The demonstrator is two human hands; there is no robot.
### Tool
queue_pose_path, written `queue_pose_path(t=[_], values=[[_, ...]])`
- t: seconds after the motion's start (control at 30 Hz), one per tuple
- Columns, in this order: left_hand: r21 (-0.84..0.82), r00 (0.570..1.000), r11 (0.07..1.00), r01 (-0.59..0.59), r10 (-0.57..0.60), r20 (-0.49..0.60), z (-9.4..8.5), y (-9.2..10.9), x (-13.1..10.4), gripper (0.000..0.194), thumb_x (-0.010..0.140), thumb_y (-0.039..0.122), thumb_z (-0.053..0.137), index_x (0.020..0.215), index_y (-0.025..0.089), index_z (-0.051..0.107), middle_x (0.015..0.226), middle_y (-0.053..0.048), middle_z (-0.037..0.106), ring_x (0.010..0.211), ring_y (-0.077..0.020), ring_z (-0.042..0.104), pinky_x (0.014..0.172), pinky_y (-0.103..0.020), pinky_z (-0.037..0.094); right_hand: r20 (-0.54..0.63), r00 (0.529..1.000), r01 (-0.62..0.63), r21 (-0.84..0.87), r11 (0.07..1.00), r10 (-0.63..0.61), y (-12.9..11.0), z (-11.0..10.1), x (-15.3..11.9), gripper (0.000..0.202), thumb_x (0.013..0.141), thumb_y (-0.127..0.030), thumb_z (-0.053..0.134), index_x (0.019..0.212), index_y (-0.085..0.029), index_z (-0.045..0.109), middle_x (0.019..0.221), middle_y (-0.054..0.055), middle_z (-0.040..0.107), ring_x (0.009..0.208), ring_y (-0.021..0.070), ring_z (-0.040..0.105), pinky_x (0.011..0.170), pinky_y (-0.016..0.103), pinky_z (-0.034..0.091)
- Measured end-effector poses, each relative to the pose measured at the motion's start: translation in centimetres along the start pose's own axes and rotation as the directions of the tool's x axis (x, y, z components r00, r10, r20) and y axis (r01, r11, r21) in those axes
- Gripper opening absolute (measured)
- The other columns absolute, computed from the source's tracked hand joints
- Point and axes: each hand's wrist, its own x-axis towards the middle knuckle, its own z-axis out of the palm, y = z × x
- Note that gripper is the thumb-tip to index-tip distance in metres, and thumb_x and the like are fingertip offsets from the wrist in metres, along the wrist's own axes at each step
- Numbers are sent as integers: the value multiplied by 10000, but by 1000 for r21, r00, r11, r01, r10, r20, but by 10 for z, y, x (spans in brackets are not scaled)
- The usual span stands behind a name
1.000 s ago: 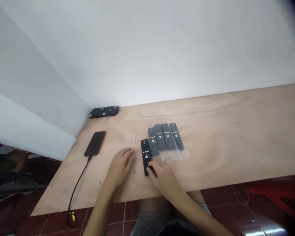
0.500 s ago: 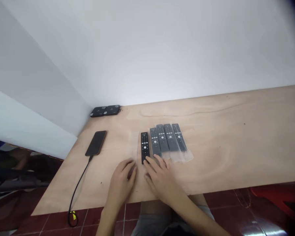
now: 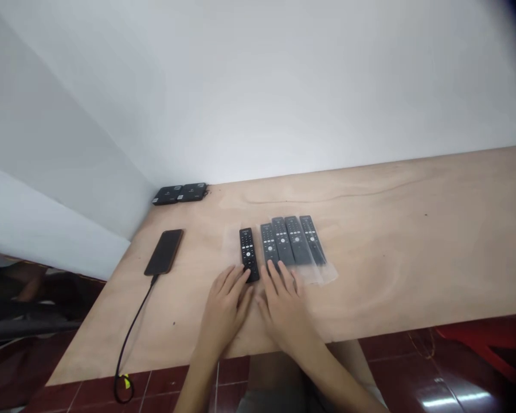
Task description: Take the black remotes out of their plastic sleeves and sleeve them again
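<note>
A bare black remote control [image 3: 248,252] lies on the wooden table, tilted a little to the left at its far end. Fingers of my left hand [image 3: 226,307] rest at its near left edge, spread and not gripping. A clear plastic sleeve [image 3: 231,242] lies flat beside it, partly under it. My right hand [image 3: 286,310] is flat with fingers apart, its tips over the near ends of sleeved remotes [image 3: 282,246]. Several of these lie side by side in cloudy plastic sleeves, the rightmost remote [image 3: 312,238] slanting slightly.
A phone [image 3: 165,252] with a black cable [image 3: 133,332] lies at the left; the cable hangs over the table's front edge. Two black boxes [image 3: 180,194] sit in the far left corner against the white wall [image 3: 284,86]. A red chair [image 3: 481,344] is below right.
The bare remote has shifted left and tilted onto the clear sleeve. My left hand has moved right to touch it; my right hand has slid off it to the sleeved remotes.
</note>
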Motion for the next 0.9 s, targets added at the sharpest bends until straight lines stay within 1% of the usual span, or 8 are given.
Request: queue_pose_path(t=[0.13, 0.3, 0.47, 0.57, 0.67, 0.77, 0.83, 0.9], values=[[6, 1000, 1000, -22, 22, 4, 6, -1, 1, 404, 1083, 212, 607, 1474, 290, 667, 1504, -98, 705, 1501, -362, 571, 1199, -619, 524, -34, 999, -2, 13, 1000, 2, -1, 4, -2, 587, 1134, -307, 539, 1700, -190, 435, 1683, 171, 553, 1551, 433, 464, 1262, 717, 344], [6, 998, 1000, -7, 8, -55, 9, 2, 9, 287, 1080, 221, 625, 1348, 262, 719, 1424, -99, 746, 1482, -360, 589, 1189, -608, 525, -51, 998, -49, -32, 998, 48, -6, -2, -4, 427, 1080, -264, 612, 1504, -229, 644, 1437, 171, 704, 1323, 439, 579, 1173, 707, 395], [-18, 995, 999, 38, -40, -92, 14, 6, 16, 208, 1069, 256, 658, 1265, 238, 727, 1359, -109, 763, 1460, -366, 598, 1188, -613, 519, -85, 994, -72, -119, 990, 62, -6, -7, -14, 424, 1083, -199, 568, 1500, -176, 638, 1191, 177, 714, 1159, 398, 609, 1071, 636, 465], [-22, 996, 999, 34, -36, -84, 16, 9, 18, 208, 1074, 243, 645, 1271, 244, 714, 1378, -105, 756, 1470, -360, 590, 1194, -610, 511, -133, 991, -52, -134, 990, 34, 1, -12, -31, 366, 1053, -137, 570, 1388, -184, 710, 1123, 168, 699, 1103, 386, 607, 975, 583, 504], [-12, 997, 1000, 19, -20, -70, 16, 9, 20, 200, 1080, 235, 634, 1267, 248, 705, 1393, -103, 753, 1487, -360, 577, 1206, -612, 497, -121, 993, -11, -78, 997, 1, 13, -23, -49, 345, 1032, -86, 553, 1293, -200, 747, 1051, 141, 681, 993, 346, 613, 881, 537, 547], [-2, 997, 1000, 13, -13, -77, 12, 11, 20, 202, 1075, 232, 636, 1262, 248, 711, 1400, -106, 753, 1497, -364, 571, 1201, -615, 503, -89, 996, 18, 60, 998, -13, 27, -39, -64, 404, 1029, -40, 530, 1312, -239, 739, 1167, 142, 682, 1057, 332, 650, 914, 522, 604], [-4, 993, 1000, 14, -14, -118, 9, 16, 18, 216, 1068, 223, 640, 1267, 256, 717, 1404, -105, 753, 1485, -360, 585, 1203, -617, 504, -98, 995, 18, 143, 990, -4, 40, -51, -72, 421, 1046, -46, 522, 1332, -273, 732, 1358, 154, 658, 1220, 351, 651, 1013, 559, 611], [-25, 987, 1000, -6, 2, -162, 5, 27, 12, 251, 1063, 203, 638, 1294, 267, 713, 1399, -102, 754, 1453, -346, 615, 1205, -612, 509, -97, 995, 33, 214, 976, -12, 54, -62, -78, 433, 1068, -63, 510, 1372, -294, 715, 1512, 148, 608, 1394, 364, 595, 1128, 605, 574]])
